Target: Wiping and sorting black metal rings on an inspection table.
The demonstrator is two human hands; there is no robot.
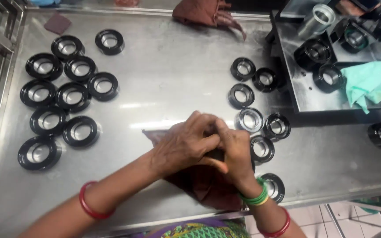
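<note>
My left hand (184, 143) and my right hand (234, 150) are pressed together over a dark maroon cloth (206, 187) near the front edge of the steel table (168, 75). Both hands close around something wrapped in the cloth; what it is stays hidden. A black ring (261, 149) lies just right of my right hand, another black ring (273, 186) sits by my right wrist, and a shinier ring (249, 119) lies just beyond my fingers.
Several black rings (65, 97) are grouped at the left and more rings (254, 81) at the middle right. A raised steel plate (307, 94) at the far right carries rings, a metal cylinder (317, 20) and a green cloth (371, 81). Another maroon cloth (206, 13) lies at the back.
</note>
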